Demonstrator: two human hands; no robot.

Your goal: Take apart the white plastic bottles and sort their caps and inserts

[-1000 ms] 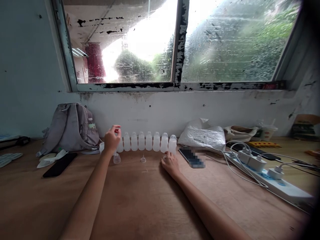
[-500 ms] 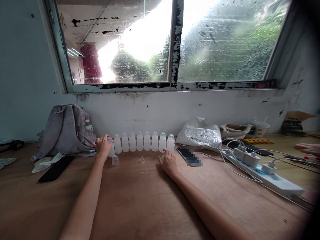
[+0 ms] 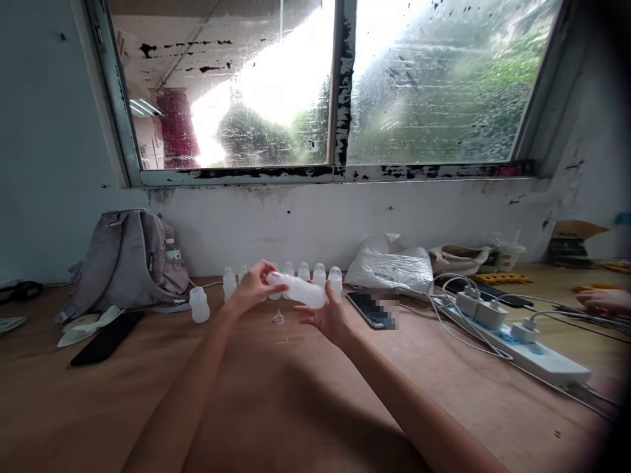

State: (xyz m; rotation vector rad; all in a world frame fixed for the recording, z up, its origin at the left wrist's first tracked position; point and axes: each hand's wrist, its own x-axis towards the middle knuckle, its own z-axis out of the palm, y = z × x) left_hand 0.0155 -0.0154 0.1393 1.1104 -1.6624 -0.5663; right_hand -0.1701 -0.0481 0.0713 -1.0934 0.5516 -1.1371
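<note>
A frosted white baby bottle [image 3: 300,291] lies tilted almost level between my two hands above the table, blurred by motion. My left hand [image 3: 254,287] grips its left end. My right hand [image 3: 329,315] has its palm and thumb against the right end, some fingers stretched out below. Behind them runs a row of similar capped bottles [image 3: 335,282], partly hidden by my hands. Left of the row, a bottle without a cap [image 3: 200,305] stands upright by itself. A clear bottle teat [image 3: 279,317] rests on the table just below the held bottle.
To the left are a grey backpack [image 3: 128,256] and a black phone-like slab [image 3: 106,338]. On the right lie a phone [image 3: 367,309], a silver bag [image 3: 394,263] and a white power strip [image 3: 542,358] with cables. Another person's hand [image 3: 604,301] is at the far right.
Both hands came together at the middle, now holding a bottle between them. An uncapped bottle now stands apart at the left. The clear cap in front of the row is no longer seen there.
</note>
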